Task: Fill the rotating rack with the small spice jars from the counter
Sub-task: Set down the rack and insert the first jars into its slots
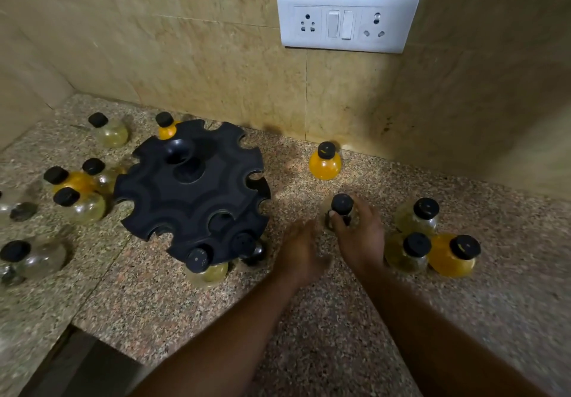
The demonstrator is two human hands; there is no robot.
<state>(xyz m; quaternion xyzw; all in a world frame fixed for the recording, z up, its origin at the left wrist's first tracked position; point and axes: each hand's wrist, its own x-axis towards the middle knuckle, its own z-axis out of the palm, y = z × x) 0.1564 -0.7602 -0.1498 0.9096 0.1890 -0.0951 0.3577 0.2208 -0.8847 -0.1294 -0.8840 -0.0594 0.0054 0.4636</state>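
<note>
A black round rack [191, 189] with notched slots around its rim stands on the speckled counter. Two black-capped jars hang in its near slots, a pale yellow jar [205, 265] and a darker jar [247, 247]; an orange jar [167, 128] sits at its far edge. My right hand [360, 236] is shut on a small black-capped jar [341, 208] standing on the counter right of the rack. My left hand [301, 250] is blurred, fingers apart, holding nothing, between the rack and that jar.
Loose jars stand around: an orange one [325, 162] near the wall, three [429, 242] right of my right hand, several [74, 189] left of the rack. A white switch plate [346, 20] is on the tiled wall. The counter edge [71, 325] drops off at the lower left.
</note>
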